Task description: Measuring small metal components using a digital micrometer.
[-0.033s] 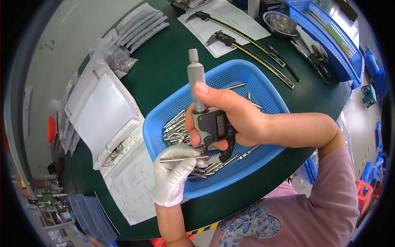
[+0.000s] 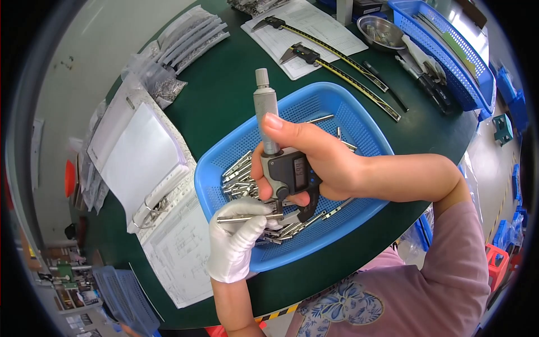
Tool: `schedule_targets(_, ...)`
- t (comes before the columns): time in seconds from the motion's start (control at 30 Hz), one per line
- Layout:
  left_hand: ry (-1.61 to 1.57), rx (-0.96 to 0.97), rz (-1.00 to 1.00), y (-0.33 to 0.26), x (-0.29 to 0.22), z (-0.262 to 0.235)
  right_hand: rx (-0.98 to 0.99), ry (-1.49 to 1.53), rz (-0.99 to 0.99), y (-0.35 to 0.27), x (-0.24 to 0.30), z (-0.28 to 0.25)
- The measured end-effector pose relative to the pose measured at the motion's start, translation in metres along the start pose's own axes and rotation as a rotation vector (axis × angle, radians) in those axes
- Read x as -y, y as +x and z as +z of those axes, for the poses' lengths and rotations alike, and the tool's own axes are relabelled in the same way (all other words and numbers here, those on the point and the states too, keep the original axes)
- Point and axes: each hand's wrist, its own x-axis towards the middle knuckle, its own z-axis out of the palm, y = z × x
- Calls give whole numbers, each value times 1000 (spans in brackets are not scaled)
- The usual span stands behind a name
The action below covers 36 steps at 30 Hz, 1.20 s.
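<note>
Measuring seems in hand. Over the blue basket (image 2: 359,106), the right hand (image 2: 328,154) grips a digital micrometer (image 2: 287,170); above the basket's near-left rim, the gloved left hand (image 2: 231,250) pinches a metal pin (image 2: 231,219), its tip perhaps inside the gap. The next move calls for steady alignment.

A white glove (image 2: 229,261) is covering the left hand (image 2: 240,238) — a mauve, short-sleeved top (image 2: 429,286) is showing a blue floral print (image 2: 351,302).
</note>
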Motion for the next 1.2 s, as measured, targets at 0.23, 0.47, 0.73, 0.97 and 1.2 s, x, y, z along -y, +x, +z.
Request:
schedule_targets(0.23,8,-8,-20,-1,0,-2,22,51,33,0,1,0)
schedule_targets(0.47,3,10,-8,1,3,-3,19,117,35,1,0,-2)
schedule_targets(0.73,25,-31,40,3,4,-4,-18,78,53,1,4,1)
schedule_targets(0.97,-78,-58,156,1,4,-2,-69,256,114,5,4,-5)
schedule_targets(1.2,-74,-19,191,2,8,-4,-47,278,138,2,4,-8)
